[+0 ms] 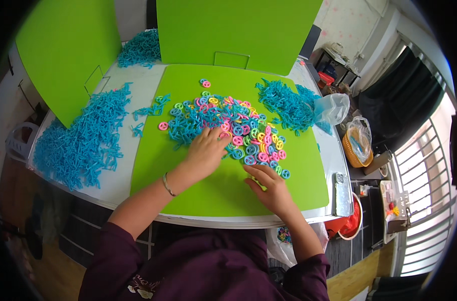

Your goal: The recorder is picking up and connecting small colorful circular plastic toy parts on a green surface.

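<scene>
Small plastic wheel-shaped rings point(253, 135) in pink, blue, yellow and green lie heaped on a green board, with blue zigzag plastic pieces point(182, 131) mixed in at the left of the heap. My left hand point(202, 151) is bent over the middle of the heap, its fingers curled down among the pieces. What its fingertips hold, if anything, is hidden. At the heap's near right edge, my right hand point(272, 190) has its index finger stretched toward the rings and its thumb apart, with nothing visible between them.
The green board point(213, 195) lies on a white table point(119, 173). Large blue piles lie at left point(83, 140), far left point(140, 49) and right point(287, 106). Green panels point(238, 30) stand behind. A clear bag point(332, 109) and phone point(343, 194) are at the right edge.
</scene>
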`<move>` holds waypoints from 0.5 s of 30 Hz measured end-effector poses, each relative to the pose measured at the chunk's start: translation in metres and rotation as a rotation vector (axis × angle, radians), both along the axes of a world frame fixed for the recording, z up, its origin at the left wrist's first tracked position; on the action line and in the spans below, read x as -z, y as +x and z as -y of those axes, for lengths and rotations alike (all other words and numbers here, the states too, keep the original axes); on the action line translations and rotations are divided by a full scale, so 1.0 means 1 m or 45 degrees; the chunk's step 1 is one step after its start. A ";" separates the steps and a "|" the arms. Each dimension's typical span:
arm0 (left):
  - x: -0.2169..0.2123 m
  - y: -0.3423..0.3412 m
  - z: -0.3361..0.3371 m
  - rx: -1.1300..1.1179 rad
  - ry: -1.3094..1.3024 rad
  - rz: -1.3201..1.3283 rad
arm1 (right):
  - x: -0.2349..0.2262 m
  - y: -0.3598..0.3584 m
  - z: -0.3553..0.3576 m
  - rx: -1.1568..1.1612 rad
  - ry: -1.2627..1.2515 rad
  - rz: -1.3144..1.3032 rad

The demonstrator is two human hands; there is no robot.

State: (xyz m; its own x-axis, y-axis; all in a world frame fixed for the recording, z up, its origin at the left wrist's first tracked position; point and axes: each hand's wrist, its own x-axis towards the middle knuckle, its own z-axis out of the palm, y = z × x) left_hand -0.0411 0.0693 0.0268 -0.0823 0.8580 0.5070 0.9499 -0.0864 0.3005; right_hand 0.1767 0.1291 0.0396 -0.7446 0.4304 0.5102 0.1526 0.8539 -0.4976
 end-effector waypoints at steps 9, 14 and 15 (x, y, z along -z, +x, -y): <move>-0.010 0.008 0.010 0.165 0.124 0.164 | -0.012 -0.033 -0.007 0.123 0.130 -0.189; -0.029 0.031 0.025 0.133 0.015 0.580 | -0.006 -0.025 -0.011 0.158 -0.632 -0.087; -0.031 0.031 0.027 0.016 -0.214 0.795 | -0.006 -0.019 -0.013 0.161 -0.632 -0.086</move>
